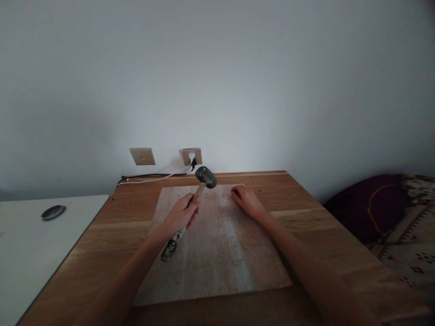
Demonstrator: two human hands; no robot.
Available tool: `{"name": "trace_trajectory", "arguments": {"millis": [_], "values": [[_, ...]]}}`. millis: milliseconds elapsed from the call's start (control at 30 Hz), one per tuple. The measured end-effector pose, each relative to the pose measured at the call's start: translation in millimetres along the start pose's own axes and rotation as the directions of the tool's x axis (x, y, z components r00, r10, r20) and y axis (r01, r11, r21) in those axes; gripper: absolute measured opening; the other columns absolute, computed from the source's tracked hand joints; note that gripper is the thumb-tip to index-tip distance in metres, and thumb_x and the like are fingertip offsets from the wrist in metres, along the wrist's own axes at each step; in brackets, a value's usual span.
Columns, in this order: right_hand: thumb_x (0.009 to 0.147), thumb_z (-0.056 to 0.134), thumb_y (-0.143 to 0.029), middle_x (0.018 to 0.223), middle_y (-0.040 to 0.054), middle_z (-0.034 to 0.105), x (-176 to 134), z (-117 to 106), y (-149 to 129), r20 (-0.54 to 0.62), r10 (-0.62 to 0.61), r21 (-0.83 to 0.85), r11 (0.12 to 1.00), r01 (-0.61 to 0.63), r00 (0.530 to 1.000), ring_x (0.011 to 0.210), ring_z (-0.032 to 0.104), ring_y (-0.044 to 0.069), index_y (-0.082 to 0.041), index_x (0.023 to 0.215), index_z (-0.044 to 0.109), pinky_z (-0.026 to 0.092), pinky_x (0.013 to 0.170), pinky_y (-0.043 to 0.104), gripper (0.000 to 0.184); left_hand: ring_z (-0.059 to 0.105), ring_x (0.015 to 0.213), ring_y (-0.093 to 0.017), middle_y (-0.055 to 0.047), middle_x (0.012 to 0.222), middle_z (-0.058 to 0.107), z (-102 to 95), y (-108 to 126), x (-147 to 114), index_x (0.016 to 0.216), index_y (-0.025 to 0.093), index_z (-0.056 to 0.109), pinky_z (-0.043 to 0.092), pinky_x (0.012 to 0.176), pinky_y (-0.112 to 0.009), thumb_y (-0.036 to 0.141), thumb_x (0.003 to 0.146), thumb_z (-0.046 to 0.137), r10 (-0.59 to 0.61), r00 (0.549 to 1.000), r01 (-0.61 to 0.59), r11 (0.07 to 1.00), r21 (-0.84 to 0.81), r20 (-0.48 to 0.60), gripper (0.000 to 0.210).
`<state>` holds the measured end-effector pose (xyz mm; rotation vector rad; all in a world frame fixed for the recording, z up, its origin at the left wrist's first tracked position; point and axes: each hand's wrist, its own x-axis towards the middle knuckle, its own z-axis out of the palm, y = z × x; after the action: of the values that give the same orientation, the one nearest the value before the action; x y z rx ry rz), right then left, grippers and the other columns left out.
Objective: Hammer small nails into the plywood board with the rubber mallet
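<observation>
1. Left hand (185, 211) was clamped round a mallet (205, 177) over the board (220, 253).
2. Right hand (248, 201), apart, was curled at the board's far right corner; I could not tell its contents.
3. The board lay on a table (102, 244).

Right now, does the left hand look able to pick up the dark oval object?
Probably not: the left hand is closed around the mallet, though the way to the dark oval object looks free.

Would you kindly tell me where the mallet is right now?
In the head view, the mallet is left of centre, gripped in the left hand over the pale board.
</observation>
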<state>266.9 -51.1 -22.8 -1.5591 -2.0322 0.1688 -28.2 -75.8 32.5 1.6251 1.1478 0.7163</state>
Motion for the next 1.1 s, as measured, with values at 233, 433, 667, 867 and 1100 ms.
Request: {"name": "trace_trajectory", "arguments": {"millis": [233,433,667,867,1100], "values": [[0.099,0.057,-0.019,0.1,0.0101,0.072,-6,-2,4,-0.005,-0.023,0.012,1.0,0.023,1.0,0.091,0.069,0.022,-0.017,0.103,0.07,0.055,0.089,0.036,0.014,0.044,0.037,-0.009,0.009,0.057,0.046,-1.4,-6,1,0.082,0.024,0.042,0.035,0.035,-0.021,0.059,0.093,0.05,-0.009,0.999,0.008,0.999,0.046,0.032,0.037],[0.099,0.055,-0.019,0.102,0.0121,0.072,-7,0,5,-0.007,-0.035,0.015,0.999,0.035,0.999,0.093,0.07,0.023,-0.016,0.105,0.07,0.056,0.091,0.038,0.016,0.044,0.035,-0.011,0.009,0.049,0.046,3.2,-5,-4,0.083,0.025,0.042,0.036,0.036,-0.022,0.052,0.094,0.049,-0.012,0.999,0.007,0.993,0.115,0.044,0.03],[0.097,0.057,-0.018,0.1,0.0109,0.072,-5,2,3,-0.031,-0.016,0.057,0.998,0.018,0.999,0.089,0.069,0.022,-0.016,0.103,0.071,0.055,0.089,0.036,0.015,0.044,0.035,-0.011,0.009,0.052,0.049,4.2,-1,-7,0.081,0.024,0.044,0.035,0.037,-0.023,0.052,0.093,0.051,-0.021,0.998,0.013,0.993,0.119,0.065,0.03],[0.093,0.061,-0.018,0.093,0.0087,0.073,-6,2,2,-0.033,0.045,0.103,0.994,-0.041,0.998,0.083,0.069,0.021,-0.016,0.099,0.074,0.055,0.085,0.035,0.014,0.045,0.036,-0.012,0.009,0.05,0.048,6.9,-2,-9,0.08,0.025,0.043,0.037,0.04,-0.024,0.052,0.094,0.05,-0.022,0.998,0.012,0.99,0.141,0.064,0.031],[0.09,0.067,-0.019,0.096,0.0096,0.07,-3,5,7,-0.035,0.098,0.117,0.989,-0.093,0.995,0.088,0.067,0.021,-0.017,0.093,0.078,0.053,0.086,0.034,0.012,0.044,0.037,-0.011,0.008,0.052,0.048,11.7,4,-7,0.08,0.024,0.044,0.037,0.04,-0.024,0.051,0.094,0.047,-0.016,0.998,0.004,0.986,0.168,0.068,0.03]]}}
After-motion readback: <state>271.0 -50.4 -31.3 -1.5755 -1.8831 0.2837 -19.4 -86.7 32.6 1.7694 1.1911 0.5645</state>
